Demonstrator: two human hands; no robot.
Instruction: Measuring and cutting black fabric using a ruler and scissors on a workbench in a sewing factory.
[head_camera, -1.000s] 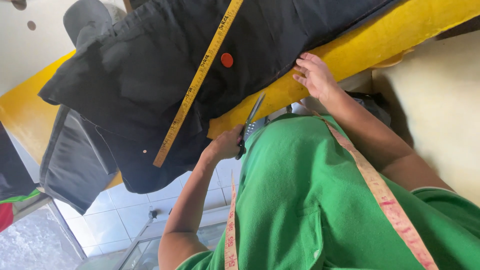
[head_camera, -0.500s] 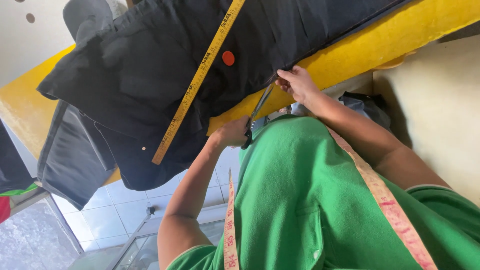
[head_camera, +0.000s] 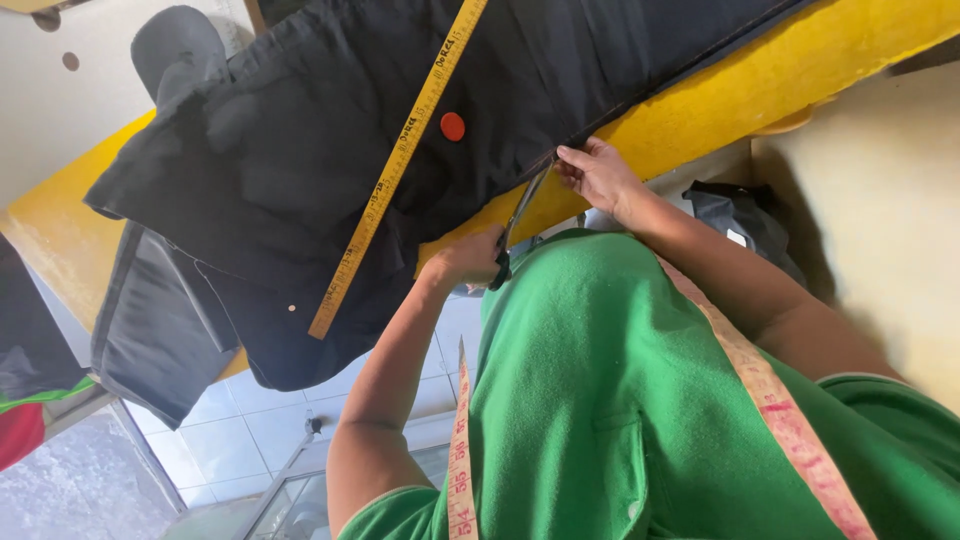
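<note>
A yellow surface (head_camera: 760, 95) runs slantwise across the room, and a big piece of black cloth (head_camera: 300, 150) is spread over most of it, its far end hanging off the edge. A long yellow ruler (head_camera: 400, 165) lies on the cloth, with a small orange disc (head_camera: 453, 126) just beside it. The person leaning in wears a green shirt (head_camera: 620, 400) with a pink measuring tape (head_camera: 780, 410) draped round the neck. A pair of scissors (head_camera: 520, 215) sits at the near edge of the cloth, blades pointing up into it. The hand on the scissors (head_camera: 468, 260), the right one as far as I can judge, has its grip closed round the handles. The other hand, the left (head_camera: 598, 172), has its grip pinched on the cloth edge just beside the blade tips.
</note>
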